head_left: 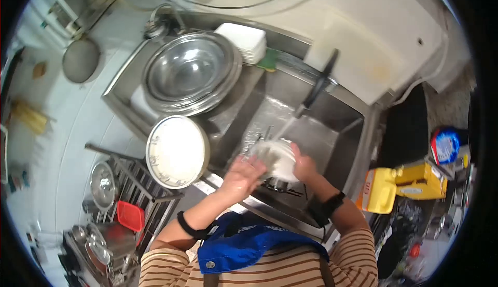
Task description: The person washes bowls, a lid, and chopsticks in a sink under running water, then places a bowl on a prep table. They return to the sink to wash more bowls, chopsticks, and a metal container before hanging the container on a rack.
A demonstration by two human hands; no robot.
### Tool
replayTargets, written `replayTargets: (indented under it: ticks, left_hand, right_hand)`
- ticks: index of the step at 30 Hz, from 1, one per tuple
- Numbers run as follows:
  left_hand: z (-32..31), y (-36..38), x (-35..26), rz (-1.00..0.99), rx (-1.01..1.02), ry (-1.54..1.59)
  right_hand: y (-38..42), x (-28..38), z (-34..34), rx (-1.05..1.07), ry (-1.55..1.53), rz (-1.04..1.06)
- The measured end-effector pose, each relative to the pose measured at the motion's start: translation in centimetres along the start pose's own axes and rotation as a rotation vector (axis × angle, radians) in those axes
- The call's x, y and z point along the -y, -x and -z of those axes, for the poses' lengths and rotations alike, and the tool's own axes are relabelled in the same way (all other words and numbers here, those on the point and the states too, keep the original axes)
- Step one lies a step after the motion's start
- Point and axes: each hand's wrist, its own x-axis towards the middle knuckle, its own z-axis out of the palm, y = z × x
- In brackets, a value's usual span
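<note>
Over the sink basin (345,141), my right hand (305,163) grips the rim of a white bowl (288,166), thumb at its edge. My left hand (244,175) is at the bowl's left side, fingers stretched toward it and slightly blurred. A greyish blur lies between the left fingertips and the bowl, too smeared to make out. From the black tap (316,92) a stream of water runs down toward the bowl. Part of a dark metal item and thin dark sticks show in the basin beneath the bowl.
Left of the basin stand stacked steel bowls (189,69), a large white bowl (176,152) with a patterned rim, and stacked white trays (241,40) beside a green sponge (268,59). A metal rack (140,175) is at lower left. Right are a yellow jug (383,191) and yellow box (421,180).
</note>
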Motion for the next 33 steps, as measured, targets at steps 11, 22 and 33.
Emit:
replayTargets:
  ticks: [11, 22, 33]
  left_hand:
    - [8.7, 15.5, 15.1, 1.208, -0.817, 1.172]
    - [9.2, 15.8, 10.9, 1.083, -0.791, 1.375]
    - [14.0, 9.8, 8.6, 0.957, -0.46, 0.925]
  right_hand:
    - [3.0, 5.7, 5.8, 0.223, 0.486, -0.035]
    - [2.8, 10.7, 6.1, -0.247, -0.244, 0.05]
    - [-2.9, 17.5, -4.6, 0.127, -1.39, -0.174]
